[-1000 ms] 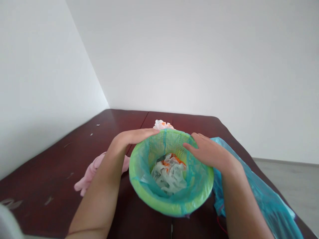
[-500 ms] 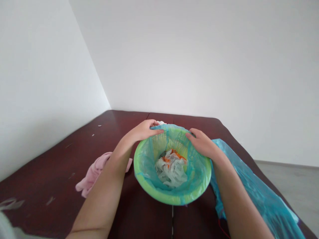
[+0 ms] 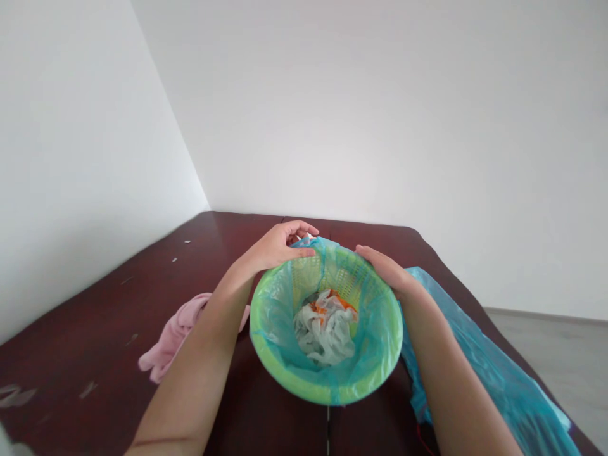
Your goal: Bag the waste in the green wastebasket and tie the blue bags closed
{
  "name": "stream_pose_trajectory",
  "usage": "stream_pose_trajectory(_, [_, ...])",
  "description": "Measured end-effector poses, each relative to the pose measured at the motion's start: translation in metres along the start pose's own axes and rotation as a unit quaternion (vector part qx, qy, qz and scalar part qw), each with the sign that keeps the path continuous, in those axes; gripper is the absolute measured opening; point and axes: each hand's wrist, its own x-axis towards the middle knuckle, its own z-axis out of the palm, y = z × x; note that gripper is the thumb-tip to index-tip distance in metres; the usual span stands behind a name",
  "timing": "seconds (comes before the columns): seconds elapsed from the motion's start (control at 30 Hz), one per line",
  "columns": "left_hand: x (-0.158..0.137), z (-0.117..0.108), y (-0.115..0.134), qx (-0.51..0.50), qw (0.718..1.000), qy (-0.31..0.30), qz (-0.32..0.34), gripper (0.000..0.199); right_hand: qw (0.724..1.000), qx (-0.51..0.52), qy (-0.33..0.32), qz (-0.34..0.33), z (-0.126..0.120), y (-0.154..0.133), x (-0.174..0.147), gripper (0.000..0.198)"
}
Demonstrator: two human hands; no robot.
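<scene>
A light green plastic basket [image 3: 273, 366] stands in front of me, lined with a thin blue plastic bag [image 3: 375, 345] folded over its rim. Crumpled white plastic and an orange piece [image 3: 327, 326] lie at the bottom. My left hand [image 3: 287, 246] is at the far left rim, its thumb on the inner side and its fingers curled beyond, with the bag's edge between them. My right hand [image 3: 384, 265] lies along the far right outer side, fingers stretched out, partly hidden by the rim.
A pink cloth [image 3: 178, 332] lies on the dark red table [image 3: 114, 329] to the left. A larger blue plastic bag [image 3: 484, 367] spreads along the right. Small scraps dot the left side. White walls [image 3: 356, 114] rise behind and at left.
My right hand has slid its thumb and fingers off the rim to the outside. My left fingers have lifted and straightened somewhat. The basket has shifted slightly toward me.
</scene>
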Motion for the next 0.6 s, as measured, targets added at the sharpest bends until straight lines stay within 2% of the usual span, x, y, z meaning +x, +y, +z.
stream_pose_trajectory(0.1, [0.000, 0.002, 0.000, -0.011, 1.000, 0.002, -0.007, 0.067, 0.978, 0.143, -0.089, 0.125, 0.005, 0.003, 0.000, 0.052])
stream_pose_trajectory(0.17, [0.001, 0.004, 0.001, 0.000, 1.000, 0.012, -0.009, 0.062, 0.966, 0.186, -0.105, 0.148, 0.006, 0.005, 0.000, 0.050])
stream_pose_trajectory(0.27, [0.003, 0.006, 0.002, 0.016, 0.999, 0.034, -0.012, 0.056, 0.978, 0.165, -0.092, 0.093, 0.005, 0.006, 0.002, 0.042])
stream_pose_trajectory(0.37, [0.004, 0.007, 0.001, 0.014, 0.999, 0.045, -0.011, 0.049, 0.985, 0.146, -0.072, 0.061, 0.003, 0.003, 0.003, 0.054])
stream_pose_trajectory(0.47, [0.003, 0.006, 0.000, 0.038, 0.997, 0.066, -0.005, 0.039, 0.993, 0.116, 0.013, -0.007, 0.000, -0.003, 0.005, 0.059])
stream_pose_trajectory(0.6, [-0.001, 0.003, 0.004, 0.129, 0.984, 0.123, 0.014, 0.028, 0.979, 0.021, 0.120, -0.164, -0.004, -0.014, 0.002, 0.038])
